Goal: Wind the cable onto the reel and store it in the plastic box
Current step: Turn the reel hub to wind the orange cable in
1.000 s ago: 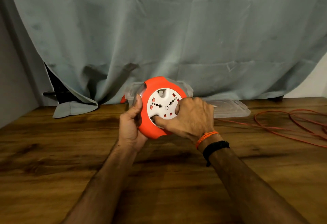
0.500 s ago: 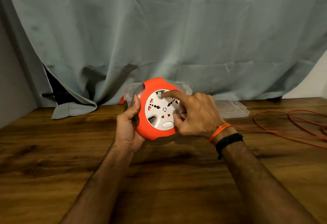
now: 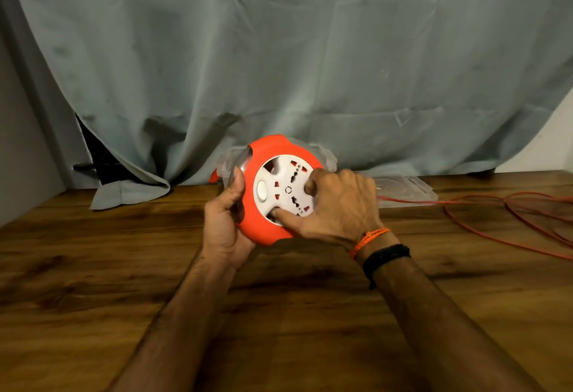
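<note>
At far left, a grey curtain [image 3: 279, 50] hung behind the wooden table [image 3: 93, 298], its hem bunched on the table's back edge. Left hand [image 3: 224, 224] gripped the orange reel [image 3: 266, 227] at its left rim, thumb up along the edge, fingers wrapped behind it. Reel was held up above the table, white socket face [image 3: 283, 190] tilted toward the camera. Right hand [image 3: 338, 208] lay on that white face, thumb pressed into a slot at the lower part, a curled finger hooked in a recess at the right side, so its grip was clamped on the reel face. Orange thread band [image 3: 369, 238] and black band [image 3: 386, 256] sat on the right wrist. Behind the reel, a clear plastic box [image 3: 327, 159] stood at the table's back near the curtain, mostly hidden by the reel. Just right of it a clear lid [image 3: 409, 188] lay flat on the table. Orange cable [image 3: 511, 221] ran from behind the right hand past the lid and lay in loose loops on the table at far right, not yet wound.
</note>
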{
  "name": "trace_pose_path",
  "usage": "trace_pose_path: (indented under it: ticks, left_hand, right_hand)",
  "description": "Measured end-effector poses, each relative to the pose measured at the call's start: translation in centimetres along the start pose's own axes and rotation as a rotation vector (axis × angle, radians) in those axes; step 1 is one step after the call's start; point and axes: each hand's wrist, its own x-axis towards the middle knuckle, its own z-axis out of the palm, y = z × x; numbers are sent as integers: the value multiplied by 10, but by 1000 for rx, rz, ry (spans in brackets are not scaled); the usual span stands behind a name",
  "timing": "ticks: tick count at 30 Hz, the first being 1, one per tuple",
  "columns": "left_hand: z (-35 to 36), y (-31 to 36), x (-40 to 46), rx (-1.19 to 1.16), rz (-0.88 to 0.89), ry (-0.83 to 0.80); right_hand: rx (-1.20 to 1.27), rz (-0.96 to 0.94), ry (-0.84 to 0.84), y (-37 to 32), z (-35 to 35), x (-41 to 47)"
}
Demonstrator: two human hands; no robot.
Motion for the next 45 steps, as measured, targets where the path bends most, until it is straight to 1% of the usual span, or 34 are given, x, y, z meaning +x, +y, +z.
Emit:
trace_pose_path:
  ticks: [3,7,9,12,16,18,22,27,31,34,38,40,43,45]
  left_hand:
    - [-1,0,-1,-10,-3,-16]
    - [-2,0,1,-17,6,7]
    - [-2,0,2,-33,2,-1]
    - [-3,3,1,-71,-17,-45]
    - [-5,4,1,-71,-11,-57]
    - [-4,3,0,-52,-16,-67]
    - [-2,2,-3,-25,-27,-66]
    - [-4,1,-1,2,-35,-30]
    - [-4,1,0,6,-24,-5]
    - [-4,2,1,7,-16,-2]
    - [-1,2,0,24,-5,18]
    - [1,0,-1,17,1,20]
    - [4,-2,-1,-15,-15,-3]
    - [3,-1,0,-38,-23,-22]
  right_hand:
    - [23,154,-95,-13,6,-1]
    - [99,285,-105,-20,10,0]
    - [111,297,-105,-21,9,-1]
    - [97,165,-97,-16,2,1]
    - [198,-66,-46,1,-4,5]
    - [211,-155,-51,6,-6,6]
    - [93,-245,-138,12,-9,7]
    - [4,-274,-80,16,-4,8]
    - [25,-224,-58,17,-4,5]
    - [36,-152,-116,11,-5,3]
    - [-28,-81,-37,2,1,-1]
    - [-49,-3,-44,-3,5,-3]
    - [-17,171,-63,-15,8,-3]
    - [20,240,-46,-21,7,-2]
